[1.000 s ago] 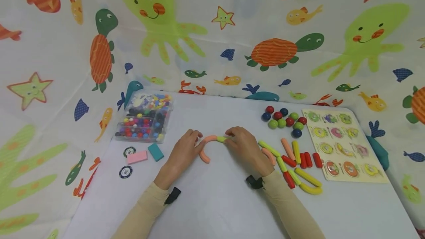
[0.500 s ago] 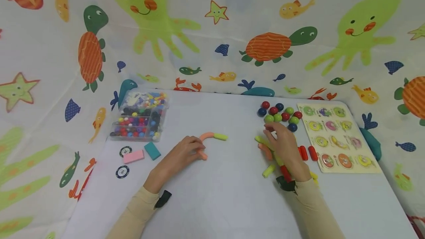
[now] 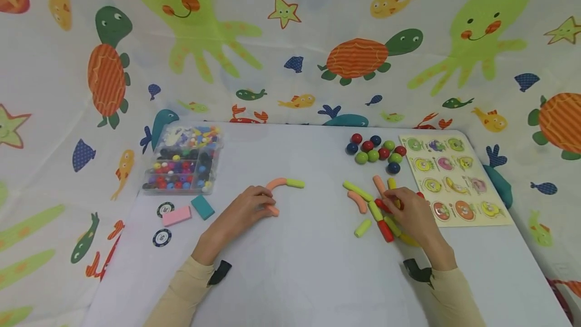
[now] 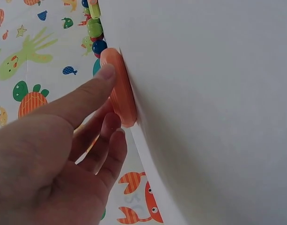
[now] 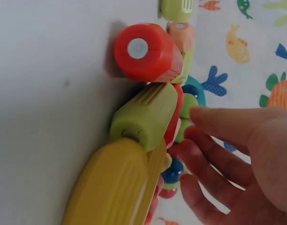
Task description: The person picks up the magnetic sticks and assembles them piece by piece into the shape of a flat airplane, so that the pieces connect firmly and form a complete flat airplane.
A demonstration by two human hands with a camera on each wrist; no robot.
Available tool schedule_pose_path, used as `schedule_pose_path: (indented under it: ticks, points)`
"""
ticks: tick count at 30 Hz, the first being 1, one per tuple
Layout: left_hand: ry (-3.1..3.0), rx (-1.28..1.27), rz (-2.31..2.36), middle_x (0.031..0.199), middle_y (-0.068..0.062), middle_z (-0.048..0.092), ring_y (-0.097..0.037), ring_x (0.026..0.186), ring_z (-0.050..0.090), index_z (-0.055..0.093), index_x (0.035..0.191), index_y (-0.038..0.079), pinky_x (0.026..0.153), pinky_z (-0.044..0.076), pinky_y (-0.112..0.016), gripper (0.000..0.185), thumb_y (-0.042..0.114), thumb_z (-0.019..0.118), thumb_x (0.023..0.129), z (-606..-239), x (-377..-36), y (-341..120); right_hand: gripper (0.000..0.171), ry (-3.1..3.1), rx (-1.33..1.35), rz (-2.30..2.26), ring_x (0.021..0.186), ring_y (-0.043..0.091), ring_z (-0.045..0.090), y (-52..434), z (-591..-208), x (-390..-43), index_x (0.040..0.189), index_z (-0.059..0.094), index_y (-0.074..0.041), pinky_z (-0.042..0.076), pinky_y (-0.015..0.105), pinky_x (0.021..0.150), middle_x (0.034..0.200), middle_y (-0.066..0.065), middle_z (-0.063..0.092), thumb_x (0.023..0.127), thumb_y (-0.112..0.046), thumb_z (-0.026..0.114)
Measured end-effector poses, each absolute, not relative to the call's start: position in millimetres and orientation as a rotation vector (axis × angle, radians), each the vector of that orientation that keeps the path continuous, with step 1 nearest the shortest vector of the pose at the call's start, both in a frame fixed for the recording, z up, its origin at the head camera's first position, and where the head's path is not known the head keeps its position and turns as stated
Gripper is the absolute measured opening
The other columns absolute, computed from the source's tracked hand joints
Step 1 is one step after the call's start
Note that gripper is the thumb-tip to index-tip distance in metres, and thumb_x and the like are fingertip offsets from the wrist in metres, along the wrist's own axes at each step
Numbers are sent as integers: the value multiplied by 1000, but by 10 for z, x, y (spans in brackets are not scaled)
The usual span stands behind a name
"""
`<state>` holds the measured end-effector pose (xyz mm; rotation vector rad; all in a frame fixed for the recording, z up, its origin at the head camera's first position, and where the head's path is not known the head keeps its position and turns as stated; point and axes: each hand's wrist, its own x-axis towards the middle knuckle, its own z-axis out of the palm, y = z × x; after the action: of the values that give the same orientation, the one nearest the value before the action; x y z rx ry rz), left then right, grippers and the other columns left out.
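Orange curved stick (image 3: 274, 192) sits mid-table with a short green piece (image 3: 295, 183) joined to its far end, and the left hand (image 3: 242, 211) has thumb and fingertips pressed on its near end, fingers loosely bent around it. Over on the other side, the right hand (image 3: 410, 212) is down in a pile of sticks (image 3: 369, 211), red, green, yellow and orange ones; fingers look relaxed and spread over them, can't really tell if it's actually pinching one. Clear plastic box (image 3: 182, 166) at the left is divided into compartments full of mixed coloured beads. Loose balls (image 3: 374, 154) cluster beside a wooden puzzle board (image 3: 451, 180). Pink block (image 3: 176, 215), teal block (image 3: 202, 207) and two chips (image 3: 162, 237) lie near the box.
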<state>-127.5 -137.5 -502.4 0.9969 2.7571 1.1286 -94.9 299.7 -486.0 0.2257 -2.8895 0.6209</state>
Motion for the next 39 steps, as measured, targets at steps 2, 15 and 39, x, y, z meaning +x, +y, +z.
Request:
schedule_pose_path:
  ticks: [2, 15, 39]
  points:
    - [2755, 974, 1131, 119, -7, 68, -25, 111, 60, 78, 107, 6, 96, 53, -43, 28, 18, 82, 82, -5025, -1276, -1385, 21, -2913, 241, 609, 76, 19, 57, 3007, -4870, -931, 109, 75, -6, 51, 32, 66, 95, 9, 73, 90, -15, 78]
    - [2808, 954, 1066, 119, -7, 65, -23, 114, 60, 79, 105, 11, 97, 53, -40, 23, 21, 80, 85, -5059, -1289, -1379, 32, -3033, 208, 572, 92, 29, 63, 2989, -4870, -866, 115, 74, -3, 57, 50, 81, 107, 15, 70, 87, -15, 81]
    - [2644, 886, 1279, 116, -3, 67, -20, 105, 66, 78, 106, 7, 90, 56, -38, 20, 12, 80, 87, -5090, -1343, -1441, 33, -2921, 485, 763, 103, 22, 62, 2448, -4669, -1089, 120, 72, -13, 57, 45, 85, 113, 3, 68, 88, -16, 80]
